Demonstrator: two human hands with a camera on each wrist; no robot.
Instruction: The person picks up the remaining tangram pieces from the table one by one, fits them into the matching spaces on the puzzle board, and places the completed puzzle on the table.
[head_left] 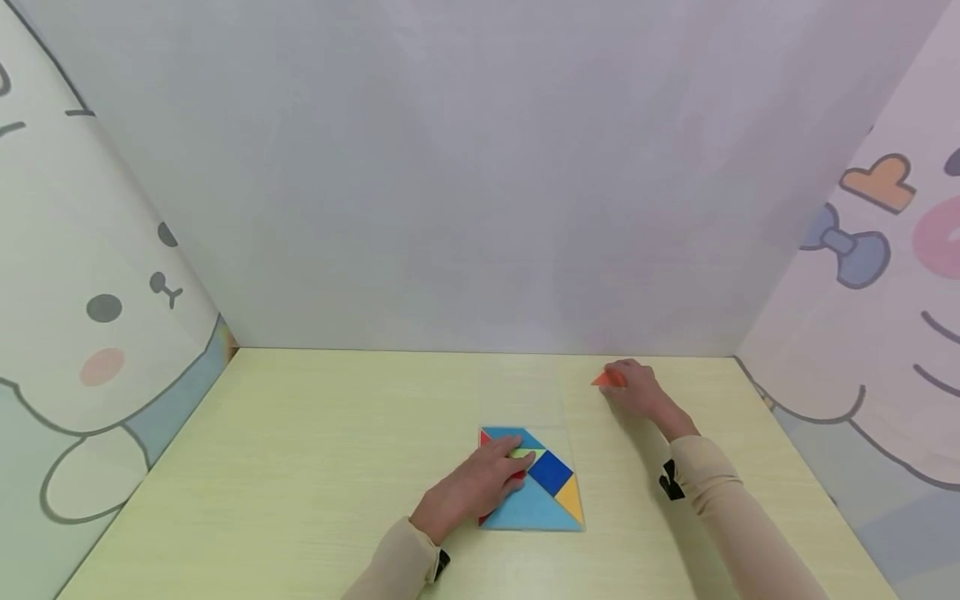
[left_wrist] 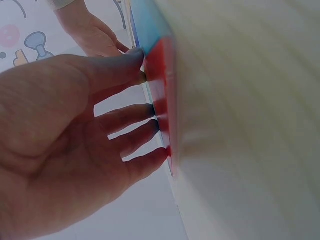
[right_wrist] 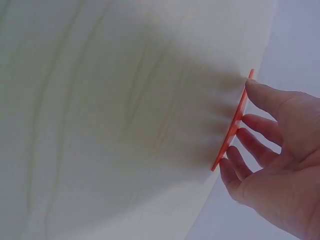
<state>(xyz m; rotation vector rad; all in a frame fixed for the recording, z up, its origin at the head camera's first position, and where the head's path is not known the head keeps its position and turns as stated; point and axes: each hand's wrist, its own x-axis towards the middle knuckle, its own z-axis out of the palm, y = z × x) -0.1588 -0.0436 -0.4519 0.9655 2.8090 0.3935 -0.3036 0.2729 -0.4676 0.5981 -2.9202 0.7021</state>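
Note:
A tangram (head_left: 531, 510) lies flat on the table in the head view, with blue, red, yellow and green pieces in a thin clear tray. Across its left part reaches my left hand (head_left: 480, 479), covering some pieces. In the left wrist view, that hand's spread fingertips (left_wrist: 150, 111) rest on the tangram, around a red piece (left_wrist: 159, 82). Farther back and to the right, my right hand (head_left: 636, 390) holds an orange triangle piece (head_left: 609, 379). The right wrist view shows the thumb and fingers at the thin orange piece (right_wrist: 232, 125), its shadow falling on the table beside it.
A faint clear sheet (head_left: 521, 396) lies behind the tangram on the pale wood-grain table (head_left: 300, 467). A plain whitish wall (head_left: 480, 183) rises at the table's back edge. Panels with cartoon animal drawings stand at left (head_left: 90, 217) and right (head_left: 840, 333).

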